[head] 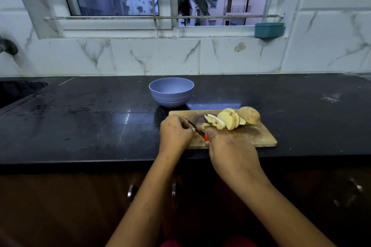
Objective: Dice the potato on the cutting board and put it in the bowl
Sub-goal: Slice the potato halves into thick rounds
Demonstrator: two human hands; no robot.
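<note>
Looking down from the head view, the potato (232,119) is seen toward the far right of the cutting board (251,136), partly cut. A fan of slices (213,120) leans against an uncut end piece (250,115), and a few small bits (203,125) lie just beside the blade. The bowl (171,91) sits on the counter (90,126) just past the board's far left corner. Nothing can be made out inside it, so the dicing is judged to be at an early stage tbh.

The knife (195,126) is gripped by the right hand (230,150), fingers wrapped round the red handle, blade pointing far-left across the board. The left hand (174,133) is at the board's left end, fingers curled under, thumb right up against the blade. Whether anything is pinched underneath can't be told.

For the step to be done well, slices should be laid flat, stacked a couple at a time, cut into strips, then turned and cut crosswise. Fingertips are best tucked behind the knuckles, and that thumb should probably be moved off the blade. The rounded end piece is likely to roll, so it should be set cut face down first.
</note>
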